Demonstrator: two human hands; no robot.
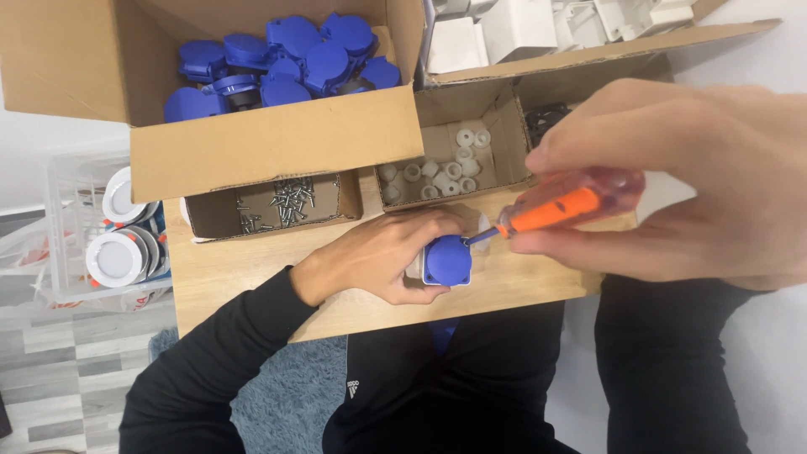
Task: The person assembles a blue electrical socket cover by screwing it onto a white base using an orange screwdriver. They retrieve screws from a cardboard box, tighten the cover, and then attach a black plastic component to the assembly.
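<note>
On a small wooden table (252, 277) over grey floor and blue rug (269, 395) | left hand (378, 256) fingers wrapped round blue socket part (446, 259) at table's front edge | right hand (698, 181) clasping orange screwdriver (559, 206), tip at socket | behind: boxes of blue covers (286, 63), screws (286, 202), white rings (441, 168)

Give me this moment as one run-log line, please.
left hand: holds blue socket | right hand: orange screwdriver, tip at socket | wooden board

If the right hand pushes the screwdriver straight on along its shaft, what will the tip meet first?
Most likely the blue socket cover, held by the left hand. The right hand aims the orange screwdriver down-left at it; the tip seems already touching.
</note>
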